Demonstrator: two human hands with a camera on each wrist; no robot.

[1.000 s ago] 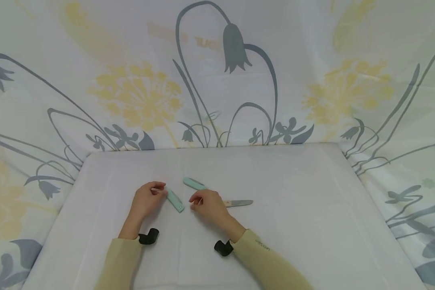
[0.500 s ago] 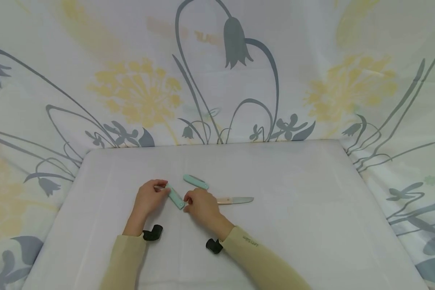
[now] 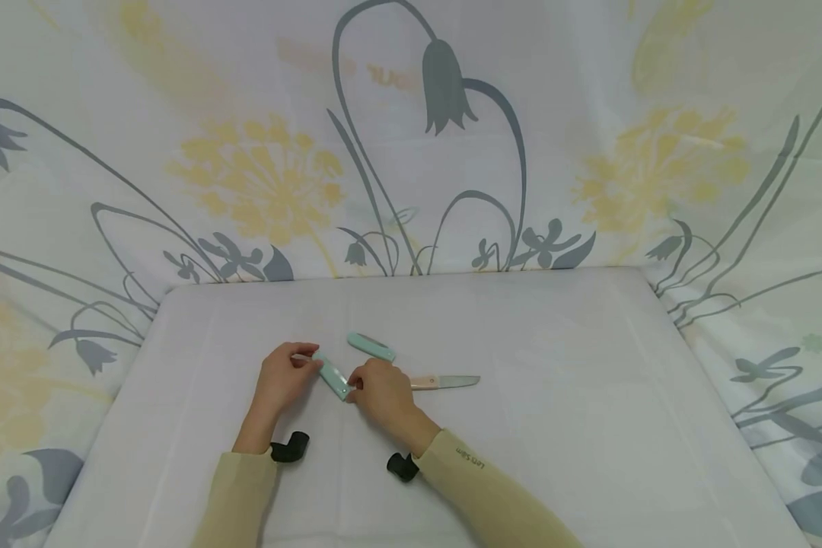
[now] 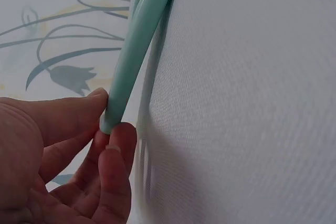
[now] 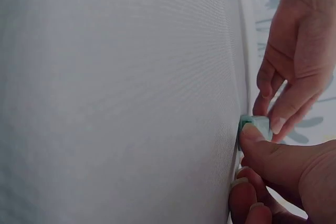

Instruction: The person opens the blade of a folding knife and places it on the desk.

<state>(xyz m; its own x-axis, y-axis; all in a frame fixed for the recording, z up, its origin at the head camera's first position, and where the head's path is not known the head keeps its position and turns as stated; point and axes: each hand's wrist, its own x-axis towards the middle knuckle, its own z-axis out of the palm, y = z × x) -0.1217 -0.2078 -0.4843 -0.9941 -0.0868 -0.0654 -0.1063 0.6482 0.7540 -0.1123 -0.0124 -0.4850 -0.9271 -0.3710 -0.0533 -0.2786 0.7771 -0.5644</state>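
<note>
A mint-green folding knife (image 3: 330, 375), folded, spans the gap between both hands at the middle left of the table. My left hand (image 3: 282, 380) pinches its far-left end; in the left wrist view its thumb and fingers hold the rounded tip of the mint handle (image 4: 137, 51). At the opposite end, my right hand (image 3: 386, 397) pinches the knife, its thumb on the small mint end face (image 5: 258, 124) in the right wrist view. Behind lies a second folded mint knife (image 3: 371, 347). Right of my right hand, a pink-handled knife (image 3: 445, 382) lies with its blade out.
A white cloth-covered table (image 3: 555, 457) lies under everything. A floral curtain (image 3: 411, 152) rises at its back edge and sides. Black camera mounts (image 3: 291, 447) sit on both wrists.
My right hand has moved left, off beside the pink-handled knife, and taken hold of the near end of the mint knife. My left hand shifted slightly right, still holding the other end.
</note>
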